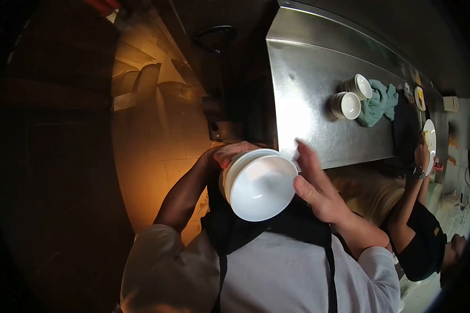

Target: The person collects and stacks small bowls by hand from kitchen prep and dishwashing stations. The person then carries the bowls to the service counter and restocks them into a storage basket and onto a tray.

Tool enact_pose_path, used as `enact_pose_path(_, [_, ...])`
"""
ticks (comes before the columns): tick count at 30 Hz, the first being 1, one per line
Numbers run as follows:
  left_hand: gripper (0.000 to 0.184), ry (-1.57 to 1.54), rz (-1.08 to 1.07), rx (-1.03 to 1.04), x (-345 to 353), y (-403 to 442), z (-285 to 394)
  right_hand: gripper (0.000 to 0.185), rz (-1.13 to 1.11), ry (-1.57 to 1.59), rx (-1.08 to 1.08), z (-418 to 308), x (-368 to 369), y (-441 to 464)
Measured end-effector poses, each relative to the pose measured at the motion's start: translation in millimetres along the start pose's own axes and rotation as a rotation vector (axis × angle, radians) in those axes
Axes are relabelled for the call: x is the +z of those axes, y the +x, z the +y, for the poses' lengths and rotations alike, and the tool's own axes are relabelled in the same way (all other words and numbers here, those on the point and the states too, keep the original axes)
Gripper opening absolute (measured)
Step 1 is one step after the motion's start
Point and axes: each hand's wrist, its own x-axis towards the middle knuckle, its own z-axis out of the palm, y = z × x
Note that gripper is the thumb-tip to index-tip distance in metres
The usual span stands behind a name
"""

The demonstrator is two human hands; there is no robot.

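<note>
The left hand [234,154] was curled around the outer side of a few nested white bowls [263,188], gripping them. The right hand [321,198] was open, its fingers blurred and apart, its thumb by the rim on the other side; whether it touched could not be told. The bowls were in front of the black apron [292,224], tilted so that the top one opened toward the wearer. Nested like that, they could probably be carried as one load, the left hand bearing the weight and the right ready to steady it.

Beyond lay a metal counter [297,73] with two more stacks [346,106] standing side by side, likely to save room, next to a crumpled green cloth [378,104]. Farther right, a co-worker's hand [422,156] was at a white plate [432,140] of food. To the left, orange light fell on the floor [177,168].
</note>
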Motion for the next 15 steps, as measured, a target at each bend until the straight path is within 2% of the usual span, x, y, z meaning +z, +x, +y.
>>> enact_pose_path(2, [0.116,-0.010,-0.106,-0.043,-4,5,-1,0.081,0.091,-0.159,-0.262,1,5,-9])
enact_pose_path(3, [0.114,0.049,-0.105,-0.054,2,8,3,0.073,-0.058,-0.127,-0.278,-2,10,-9])
enact_pose_path(5, [0.114,0.188,-0.149,-0.030,-7,10,-6,0.065,-0.040,-0.385,-0.376,1,20,-4])
enact_pose_path(8, [0.116,0.181,-0.194,-0.129,3,13,2,0.062,-0.073,-0.418,-0.479,11,14,-5])
enact_pose_path(11, [0.117,0.108,-0.219,-0.128,12,22,6,0.061,0.070,0.000,-0.580,28,12,-16])
enact_pose_path(13, [0.117,0.037,-0.223,-0.077,23,30,4,0.072,0.381,0.202,-0.295,48,-37,-9])
enact_pose_path(14, [0.119,-0.049,-0.223,-0.122,22,31,0,0.073,0.486,0.292,-0.280,56,-69,-1])
enact_pose_path(15, [0.119,-0.047,-0.231,-0.109,24,35,0,0.086,0.636,0.315,-0.149,57,-100,10])
